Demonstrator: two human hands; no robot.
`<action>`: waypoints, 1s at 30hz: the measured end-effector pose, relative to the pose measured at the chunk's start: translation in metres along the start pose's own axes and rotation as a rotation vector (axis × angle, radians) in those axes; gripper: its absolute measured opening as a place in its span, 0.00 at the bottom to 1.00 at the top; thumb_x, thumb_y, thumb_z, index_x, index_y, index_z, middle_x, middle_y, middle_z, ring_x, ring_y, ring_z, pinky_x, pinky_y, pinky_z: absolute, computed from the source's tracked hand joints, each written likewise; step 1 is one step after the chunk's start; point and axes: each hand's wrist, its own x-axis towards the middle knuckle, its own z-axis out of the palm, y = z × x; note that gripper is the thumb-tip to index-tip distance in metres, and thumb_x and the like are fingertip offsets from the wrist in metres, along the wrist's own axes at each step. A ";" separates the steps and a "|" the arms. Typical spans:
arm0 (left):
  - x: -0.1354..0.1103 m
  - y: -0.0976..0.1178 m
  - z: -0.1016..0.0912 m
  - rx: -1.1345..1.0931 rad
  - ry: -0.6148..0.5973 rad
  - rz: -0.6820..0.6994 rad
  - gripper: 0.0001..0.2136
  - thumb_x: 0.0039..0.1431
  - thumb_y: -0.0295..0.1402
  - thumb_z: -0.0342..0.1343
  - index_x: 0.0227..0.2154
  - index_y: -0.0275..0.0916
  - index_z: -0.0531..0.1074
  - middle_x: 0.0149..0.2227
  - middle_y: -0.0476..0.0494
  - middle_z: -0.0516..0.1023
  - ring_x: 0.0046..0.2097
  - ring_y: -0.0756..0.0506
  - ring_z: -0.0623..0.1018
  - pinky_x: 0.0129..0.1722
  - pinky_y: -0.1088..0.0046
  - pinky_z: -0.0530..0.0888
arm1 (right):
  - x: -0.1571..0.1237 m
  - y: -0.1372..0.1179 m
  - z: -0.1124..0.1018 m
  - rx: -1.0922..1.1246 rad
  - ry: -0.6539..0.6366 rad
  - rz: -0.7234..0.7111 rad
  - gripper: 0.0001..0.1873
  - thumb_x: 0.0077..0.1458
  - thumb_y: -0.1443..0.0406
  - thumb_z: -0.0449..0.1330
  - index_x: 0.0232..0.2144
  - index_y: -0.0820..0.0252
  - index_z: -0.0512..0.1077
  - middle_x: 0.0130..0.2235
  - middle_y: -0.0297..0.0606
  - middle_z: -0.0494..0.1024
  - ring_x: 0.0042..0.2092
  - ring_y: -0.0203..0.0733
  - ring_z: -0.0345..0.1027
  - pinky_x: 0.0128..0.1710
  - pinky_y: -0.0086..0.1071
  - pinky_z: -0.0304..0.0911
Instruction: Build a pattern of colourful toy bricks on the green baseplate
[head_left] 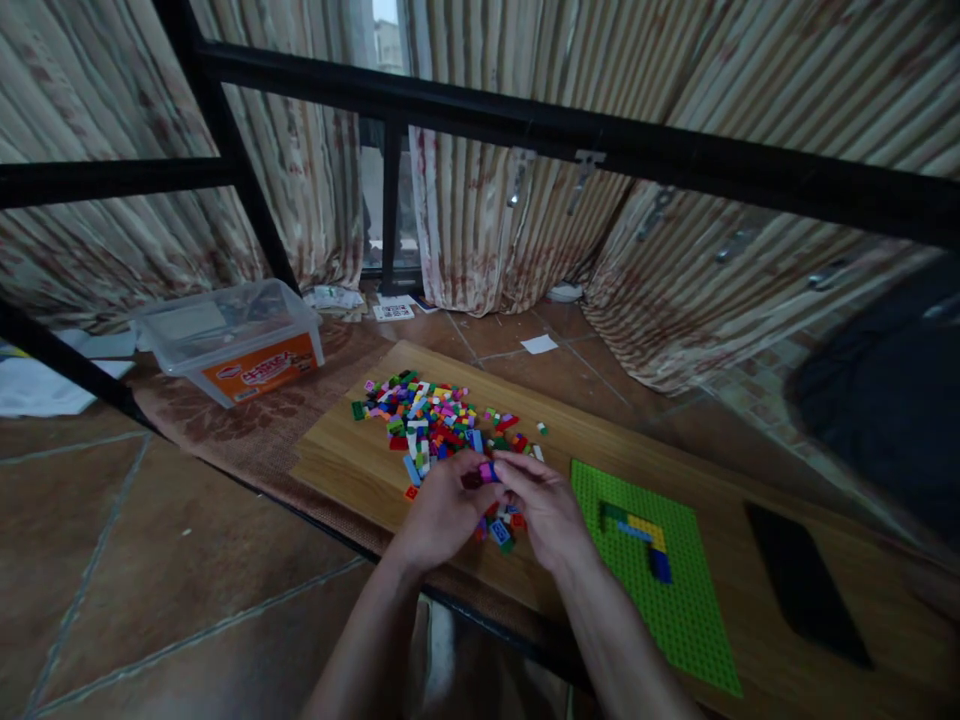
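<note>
My left hand [442, 510] and my right hand [546, 508] meet over the near edge of a pile of small coloured bricks [431, 420] on a wooden board [345, 465]. Both hands have their fingers curled in a pinch around a small purple brick [487, 471] held between them. A few loose bricks [501, 533] lie under the hands. To the right lies a green baseplate [675, 610] with a short row of green, yellow and blue bricks [637, 527] stuck on it.
A clear plastic box [232, 340] with an orange label stands on the floor at the left. A black phone [806, 585] lies on the board at the right. Black metal frame bars [570, 135] and curtains [487, 230] stand behind. Papers lie near the curtains.
</note>
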 end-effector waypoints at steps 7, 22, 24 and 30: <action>0.002 -0.005 0.008 0.000 -0.011 -0.101 0.09 0.52 0.36 0.58 0.32 0.35 0.74 0.28 0.46 0.77 0.31 0.48 0.75 0.31 0.74 0.71 | -0.010 0.001 -0.008 0.019 0.052 -0.068 0.15 0.38 0.58 0.70 0.31 0.57 0.80 0.27 0.34 0.80 0.24 0.34 0.67 0.24 0.29 0.65; 0.010 -0.002 0.035 -0.104 0.123 -0.240 0.16 0.45 0.42 0.62 0.33 0.35 0.74 0.30 0.47 0.78 0.30 0.47 0.77 0.32 0.71 0.75 | -0.010 0.001 -0.025 0.129 0.079 -0.043 0.17 0.36 0.57 0.71 0.31 0.58 0.80 0.29 0.35 0.80 0.26 0.34 0.68 0.24 0.28 0.67; 0.011 -0.003 0.034 -0.062 0.096 -0.240 0.16 0.46 0.43 0.60 0.34 0.35 0.74 0.29 0.47 0.78 0.29 0.47 0.77 0.32 0.71 0.75 | -0.011 0.000 -0.030 0.141 0.086 -0.041 0.17 0.35 0.57 0.71 0.30 0.58 0.80 0.30 0.35 0.80 0.28 0.35 0.69 0.25 0.29 0.68; 0.013 0.000 0.022 0.566 0.252 -0.108 0.14 0.55 0.39 0.50 0.36 0.36 0.75 0.26 0.48 0.76 0.28 0.47 0.75 0.29 0.74 0.69 | -0.013 -0.012 -0.075 0.156 0.254 -0.134 0.16 0.39 0.56 0.70 0.32 0.58 0.79 0.31 0.35 0.79 0.32 0.36 0.70 0.32 0.32 0.70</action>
